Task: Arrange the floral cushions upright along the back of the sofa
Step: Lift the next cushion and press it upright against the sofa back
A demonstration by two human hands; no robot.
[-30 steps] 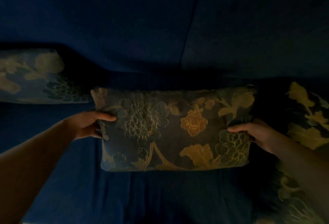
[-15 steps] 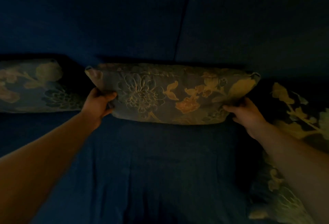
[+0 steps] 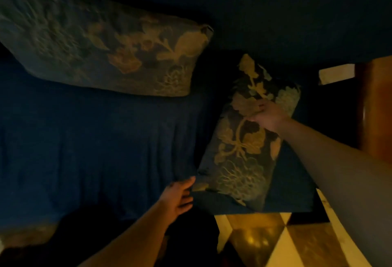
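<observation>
While the light is dim and the far-left part of the view is blurred, the sofa [image 3: 89, 139] reads as dark blue fabric with soft vertical creases on the seat. One floral cushion [image 3: 101, 50], rectangular and plump, leans against the backrest at far left, woven with gold and orange blossoms on a dusky ground. A second floral cushion [image 3: 244, 150] lies tilted on the seat's right end, bearing gold leaves and a pale chrysanthemum. The right hand [image 3: 268, 116] pinches its upper face, fingers pressed together. The left hand [image 3: 179, 195] touches its near-left corner, fingers loosely spread. Glossy patterned floor [image 3: 275, 243] shows near right. No writing is legible.
</observation>
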